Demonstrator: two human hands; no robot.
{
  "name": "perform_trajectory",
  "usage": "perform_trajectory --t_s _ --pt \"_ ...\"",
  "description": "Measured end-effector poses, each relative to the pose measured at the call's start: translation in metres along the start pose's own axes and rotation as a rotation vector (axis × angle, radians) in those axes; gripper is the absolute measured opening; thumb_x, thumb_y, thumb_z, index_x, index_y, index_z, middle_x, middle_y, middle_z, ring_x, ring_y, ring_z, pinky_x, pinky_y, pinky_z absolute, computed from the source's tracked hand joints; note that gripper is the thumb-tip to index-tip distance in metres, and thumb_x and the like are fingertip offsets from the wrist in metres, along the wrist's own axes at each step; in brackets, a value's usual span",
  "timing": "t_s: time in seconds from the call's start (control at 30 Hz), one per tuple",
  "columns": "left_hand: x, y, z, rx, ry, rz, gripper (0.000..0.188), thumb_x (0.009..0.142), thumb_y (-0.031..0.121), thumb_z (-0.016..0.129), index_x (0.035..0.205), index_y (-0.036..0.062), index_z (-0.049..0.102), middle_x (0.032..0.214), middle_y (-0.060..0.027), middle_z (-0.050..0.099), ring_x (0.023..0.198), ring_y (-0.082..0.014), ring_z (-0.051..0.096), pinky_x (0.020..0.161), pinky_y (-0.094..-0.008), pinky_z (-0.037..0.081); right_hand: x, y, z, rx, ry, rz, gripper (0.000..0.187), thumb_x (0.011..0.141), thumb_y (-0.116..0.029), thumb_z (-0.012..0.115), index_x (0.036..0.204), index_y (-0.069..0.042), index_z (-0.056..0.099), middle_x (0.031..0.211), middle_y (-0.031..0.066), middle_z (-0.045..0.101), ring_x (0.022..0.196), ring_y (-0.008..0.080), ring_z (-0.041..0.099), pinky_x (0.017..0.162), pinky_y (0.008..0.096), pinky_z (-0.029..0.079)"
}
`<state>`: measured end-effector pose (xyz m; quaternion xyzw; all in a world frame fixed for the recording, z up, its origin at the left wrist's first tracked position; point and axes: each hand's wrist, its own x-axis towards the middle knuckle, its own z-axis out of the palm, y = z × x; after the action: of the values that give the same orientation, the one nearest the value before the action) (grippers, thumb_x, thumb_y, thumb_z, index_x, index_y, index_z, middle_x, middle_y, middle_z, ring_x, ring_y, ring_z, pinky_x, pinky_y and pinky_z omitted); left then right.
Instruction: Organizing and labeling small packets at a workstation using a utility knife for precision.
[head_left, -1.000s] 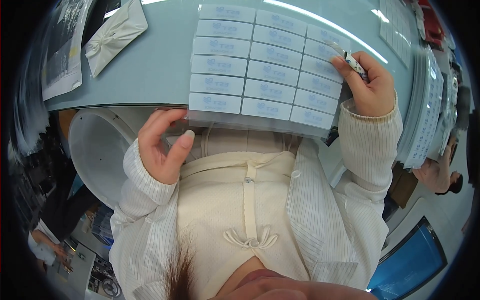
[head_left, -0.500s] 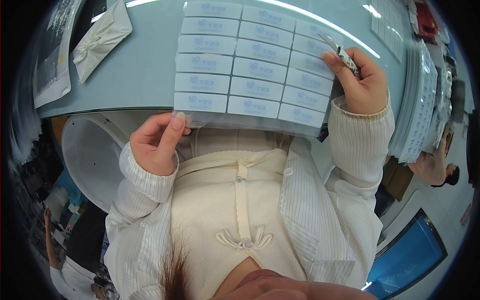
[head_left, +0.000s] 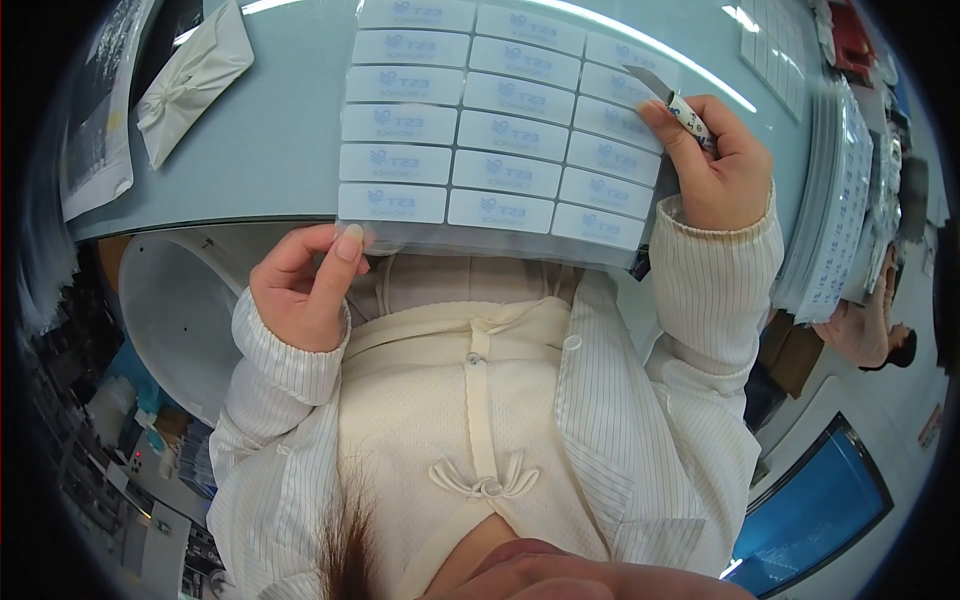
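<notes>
A translucent sheet of white rectangular labels with pale blue print (head_left: 505,177) spans the space between my hands, partly over the table and partly past its near edge. At its lower left corner, my left hand (head_left: 310,285) pinches the sheet between thumb and fingers. My right hand (head_left: 722,165) is closed around a small knife (head_left: 690,118) with a patterned white handle. The blade points up and left over the labels in the right column. My right thumb also presses on the sheet's right edge; the fingers behind it are hidden.
The pale blue-green tabletop (head_left: 270,130) carries a knotted white plastic bundle (head_left: 195,80) at left. Clear plastic sheets (head_left: 100,130) lie farther left. Stacked printed sheets (head_left: 825,200) stand at right. Below the table edge is a white bin (head_left: 180,320). Another person (head_left: 860,330) is at far right.
The label sheet and both hands have shifted slightly left. The knife has turned so more of its blade shows. A person at the lower left has left the view.
</notes>
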<state>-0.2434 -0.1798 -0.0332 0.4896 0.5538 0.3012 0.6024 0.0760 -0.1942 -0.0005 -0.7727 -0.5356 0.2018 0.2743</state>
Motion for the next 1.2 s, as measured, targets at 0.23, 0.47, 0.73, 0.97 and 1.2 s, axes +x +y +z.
perform_trajectory --t_s 0.23,0.47,0.73,0.97,1.2 --pt "0.001 -0.001 -0.004 -0.024 -0.043 -0.005 0.014 0.089 0.011 0.066 0.096 -0.0021 0.068 0.087 -0.0083 0.068 0.074 -0.0119 0.061 0.069 -0.0252 0.05 -0.004 -0.001 0.001 -0.085 0.066 -0.032 0.024 0.083 -0.02 0.076 0.082 0.001 0.065 0.06 -0.0044 0.051 0.056 0.0034 0.039 0.052 0.019 0.032" --pt "0.001 0.001 -0.003 0.004 -0.033 -0.016 0.015 0.089 0.011 0.067 0.096 -0.0017 0.068 0.086 -0.0081 0.067 0.074 -0.0122 0.061 0.07 -0.0255 0.049 -0.007 -0.007 -0.004 -0.06 0.192 -0.031 0.021 0.08 -0.016 0.079 0.084 0.0 0.066 0.064 -0.0052 0.053 0.06 0.0019 0.04 0.054 0.0174 0.032" --pt "0.002 -0.002 -0.007 0.112 -0.083 0.013 0.018 0.09 0.015 0.065 0.096 -0.002 0.069 0.082 -0.0082 0.066 0.076 -0.0138 0.061 0.073 -0.0265 0.048 -0.033 -0.042 -0.021 0.197 0.119 -0.142 0.024 0.086 -0.01 0.072 0.103 0.001 0.059 0.072 -0.0042 0.051 0.057 0.0042 0.037 0.052 0.018 0.029" --pt "0.007 -0.007 -0.01 -0.149 -0.194 0.096 0.021 0.093 0.016 0.059 0.095 -0.0032 0.066 0.083 -0.0079 0.067 0.076 -0.0132 0.061 0.073 -0.0256 0.048 -0.045 -0.09 -0.014 -0.069 -0.252 -0.526 0.016 0.085 0.001 0.066 0.1 0.003 0.059 0.082 0.0112 0.064 0.062 0.0134 0.056 0.055 0.0212 0.042" --pt "0.005 0.001 -0.006 0.009 -0.135 -0.027 0.021 0.09 0.018 0.066 0.093 -0.003 0.068 0.08 -0.0064 0.067 0.074 -0.0115 0.06 0.07 -0.0244 0.048 -0.025 -0.075 0.01 -0.173 -0.233 -0.534 0.042 0.077 -0.015 0.078 0.111 0.0 0.059 0.074 0.0076 0.059 0.055 0.0141 0.051 0.05 0.0232 0.041"
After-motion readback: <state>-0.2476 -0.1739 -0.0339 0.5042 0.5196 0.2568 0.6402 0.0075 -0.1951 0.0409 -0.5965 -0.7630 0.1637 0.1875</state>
